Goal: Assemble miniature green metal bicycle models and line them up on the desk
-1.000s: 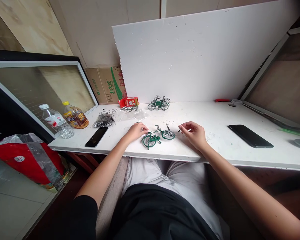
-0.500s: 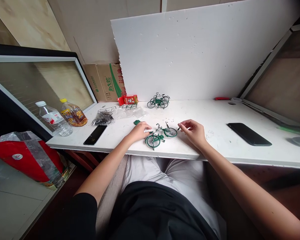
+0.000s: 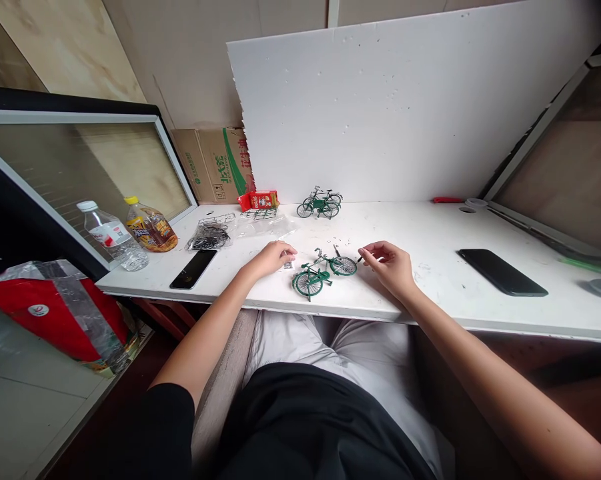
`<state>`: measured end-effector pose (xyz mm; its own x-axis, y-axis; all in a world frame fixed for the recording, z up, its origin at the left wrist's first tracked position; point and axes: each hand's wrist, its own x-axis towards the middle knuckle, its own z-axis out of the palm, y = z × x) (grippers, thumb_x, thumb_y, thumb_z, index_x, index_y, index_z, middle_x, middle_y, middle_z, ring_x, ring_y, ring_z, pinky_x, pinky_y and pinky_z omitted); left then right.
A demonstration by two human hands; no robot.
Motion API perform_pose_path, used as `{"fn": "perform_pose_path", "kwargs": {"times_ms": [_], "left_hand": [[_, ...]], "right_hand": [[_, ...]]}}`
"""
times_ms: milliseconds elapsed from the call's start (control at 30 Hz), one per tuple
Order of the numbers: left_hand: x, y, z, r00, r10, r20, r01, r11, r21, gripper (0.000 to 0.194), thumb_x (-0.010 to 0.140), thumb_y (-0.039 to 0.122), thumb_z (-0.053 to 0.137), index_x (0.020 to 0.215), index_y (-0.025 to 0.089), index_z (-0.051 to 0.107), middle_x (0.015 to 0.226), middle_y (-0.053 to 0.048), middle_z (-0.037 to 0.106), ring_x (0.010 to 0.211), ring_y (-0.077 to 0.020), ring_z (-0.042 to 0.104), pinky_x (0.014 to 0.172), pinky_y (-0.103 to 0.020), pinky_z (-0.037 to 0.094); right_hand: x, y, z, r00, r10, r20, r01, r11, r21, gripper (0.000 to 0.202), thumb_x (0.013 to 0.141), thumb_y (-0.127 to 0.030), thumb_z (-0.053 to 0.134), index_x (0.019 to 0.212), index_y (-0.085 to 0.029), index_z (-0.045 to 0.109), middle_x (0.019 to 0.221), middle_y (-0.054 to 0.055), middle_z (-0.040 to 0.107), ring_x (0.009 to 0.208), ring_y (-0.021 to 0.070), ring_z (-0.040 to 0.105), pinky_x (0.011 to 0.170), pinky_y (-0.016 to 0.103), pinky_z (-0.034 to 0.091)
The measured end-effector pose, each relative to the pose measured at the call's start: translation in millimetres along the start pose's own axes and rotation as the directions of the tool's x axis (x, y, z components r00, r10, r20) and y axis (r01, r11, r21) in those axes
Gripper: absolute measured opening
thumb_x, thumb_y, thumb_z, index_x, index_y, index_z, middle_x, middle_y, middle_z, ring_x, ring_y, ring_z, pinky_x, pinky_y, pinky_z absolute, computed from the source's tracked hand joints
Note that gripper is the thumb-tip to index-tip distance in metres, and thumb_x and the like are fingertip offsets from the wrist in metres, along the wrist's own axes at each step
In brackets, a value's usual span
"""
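Observation:
A green model bicycle stands tilted near the table's front edge, between my hands. My left hand is at its left, fingers curled together over the table; whatever they pinch is too small to make out. Beside those fingertips lies a small paper with a printed code. To the right of the front wheel, my right hand pinches a small dark piece between thumb and index finger. Behind the front wheel are a thin tool and several tiny parts.
More model bicycles stand by the white board. Black part frames in a bag, a phone and two bottles are at left. Another phone lies at right.
My left hand has moved slightly left, away from the rear wheel. The green piece beyond it is now hidden, and the printed paper shows more. My right hand has hardly moved.

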<state>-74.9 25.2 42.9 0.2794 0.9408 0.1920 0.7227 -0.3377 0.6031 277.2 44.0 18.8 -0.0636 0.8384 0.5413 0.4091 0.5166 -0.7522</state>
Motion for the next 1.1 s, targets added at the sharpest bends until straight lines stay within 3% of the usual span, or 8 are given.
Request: {"fn": "perform_pose_path", "kwargs": {"times_ms": [167, 267, 433, 600, 733, 867, 933, 1100], "left_hand": [[-3, -1, -11.0, 0.989, -0.107, 0.104, 0.104, 0.994, 0.035, 0.062, 0.068, 0.037, 0.092, 0.125, 0.015, 0.076, 0.119, -0.013, 0.075, 0.105, -0.0291, 0.070, 0.090, -0.035, 0.054], [-3, 0, -10.5, 0.985, -0.115, 0.130, 0.113, 0.993, 0.024, 0.056, 0.071, 0.035, 0.087, 0.123, 0.018, 0.077, 0.117, -0.011, 0.074, 0.104, -0.0288, 0.070, 0.089, -0.036, 0.053], [-1, -5, -23.9, 0.991, -0.077, 0.111, 0.075, 0.997, 0.027, 0.029, 0.080, 0.041, 0.078, 0.095, 0.016, 0.079, 0.104, -0.010, 0.076, 0.098, -0.0288, 0.069, 0.088, -0.036, 0.052], [-6, -15, -41.0, 0.989, -0.143, 0.039, 0.138, 0.984, 0.115, 0.033, 0.081, 0.041, 0.078, 0.102, 0.016, 0.078, 0.117, -0.012, 0.077, 0.108, -0.0305, 0.069, 0.096, -0.036, 0.052], [-8, -8, -27.1, 0.997, -0.069, -0.040, 0.076, 0.976, 0.206, 0.041, 0.078, 0.027, 0.083, 0.117, 0.017, 0.077, 0.119, -0.014, 0.076, 0.120, -0.0324, 0.065, 0.104, -0.039, 0.050], [-3, 3, -2.7, 0.992, 0.085, -0.090, -0.057, 0.961, 0.271, 0.021, 0.086, 0.026, 0.078, 0.106, 0.018, 0.082, 0.108, -0.014, 0.077, 0.121, -0.0328, 0.060, 0.105, -0.042, 0.047], [0, 4, 5.6, 0.992, 0.103, -0.077, -0.081, 0.965, 0.250, 0.012, 0.090, 0.024, 0.074, 0.097, 0.020, 0.083, 0.101, -0.012, 0.078, 0.114, -0.0311, 0.062, 0.101, -0.041, 0.048], [3, -3, 11.2, 0.992, 0.095, -0.078, -0.074, 0.968, 0.241, 0.016, 0.093, 0.021, 0.068, 0.090, 0.019, 0.084, 0.096, -0.011, 0.078, 0.104, -0.0297, 0.064, 0.094, -0.040, 0.049]], "right_hand": [[0, 1, 0, 1.000, -0.005, -0.005, 0.005, 1.000, -0.009, 0.038, 0.089, -0.060, 0.077, 0.089, -0.022, 0.075, 0.090, 0.009, 0.079, 0.073, 0.0242, 0.071, 0.065, 0.036, 0.054], [0, 1, 0, 1.000, 0.001, -0.005, -0.001, 1.000, -0.014, 0.038, 0.089, -0.060, 0.076, 0.090, -0.022, 0.075, 0.091, 0.009, 0.079, 0.074, 0.0243, 0.071, 0.067, 0.037, 0.054], [-1, 0, 0, 1.000, 0.008, 0.004, -0.008, 0.999, -0.034, 0.039, 0.090, -0.061, 0.075, 0.089, -0.022, 0.075, 0.090, 0.009, 0.079, 0.074, 0.0245, 0.071, 0.067, 0.037, 0.054], [-1, 0, 0, 1.000, 0.004, 0.008, -0.004, 1.000, -0.029, 0.041, 0.090, -0.062, 0.074, 0.092, -0.022, 0.075, 0.094, 0.010, 0.079, 0.077, 0.0250, 0.072, 0.067, 0.037, 0.055], [-1, 0, 0, 1.000, -0.003, 0.006, 0.003, 0.999, -0.034, 0.042, 0.090, -0.064, 0.074, 0.092, -0.022, 0.075, 0.095, 0.010, 0.079, 0.076, 0.0253, 0.072, 0.067, 0.038, 0.055], [-2, 1, 1, 1.000, -0.016, -0.002, 0.016, 0.999, -0.036, 0.044, 0.090, -0.065, 0.073, 0.091, -0.022, 0.075, 0.094, 0.011, 0.079, 0.076, 0.0256, 0.073, 0.068, 0.039, 0.057], [-2, 1, 1, 1.000, -0.019, -0.007, 0.019, 0.999, -0.036, 0.043, 0.090, -0.065, 0.073, 0.091, -0.022, 0.075, 0.095, 0.011, 0.080, 0.078, 0.0255, 0.073, 0.069, 0.039, 0.057], [-1, -1, 1, 1.000, -0.009, 0.008, 0.010, 1.000, -0.030, 0.043, 0.089, -0.064, 0.075, 0.091, -0.022, 0.075, 0.091, 0.010, 0.079, 0.074, 0.0248, 0.072, 0.065, 0.037, 0.056]]}}
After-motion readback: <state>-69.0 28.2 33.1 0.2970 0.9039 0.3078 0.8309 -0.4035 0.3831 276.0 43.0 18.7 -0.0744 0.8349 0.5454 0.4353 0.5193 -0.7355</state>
